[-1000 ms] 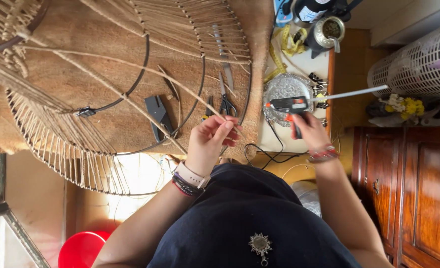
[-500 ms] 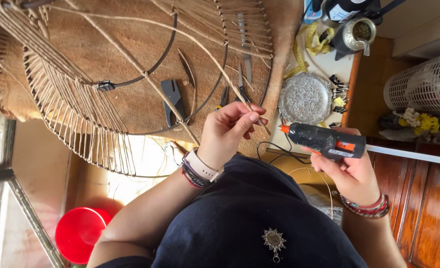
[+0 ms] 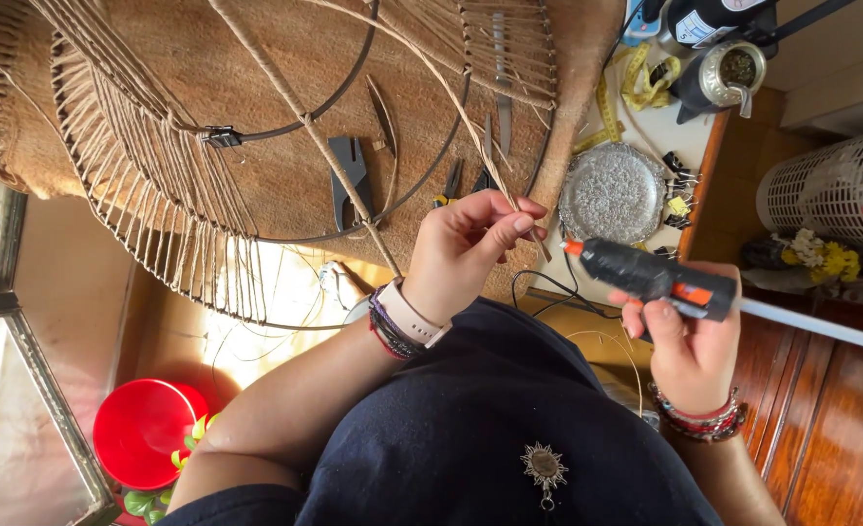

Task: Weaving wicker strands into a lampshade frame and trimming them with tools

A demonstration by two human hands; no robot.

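Two hands engaged. Your left hand [image 3: 466,248] pinches a twine-wrapped strand [image 3: 470,127] just beside the wire frame [image 3: 256,127], fingers closed, keeping it taut. Your right hand [image 3: 690,336] grips the glue gun [image 3: 646,278], nozzle aimed toward that pinch, right of the frame.

Woven frame [image 3: 159,175] cut off by top edge. Far end of glue stick [image 3: 821,326] cut off at right edge. Cord end hidden inside left hand [image 3: 461,248] pinch. Clips [image 3: 680,190] beside silver tray [image 3: 612,193] too small to count.
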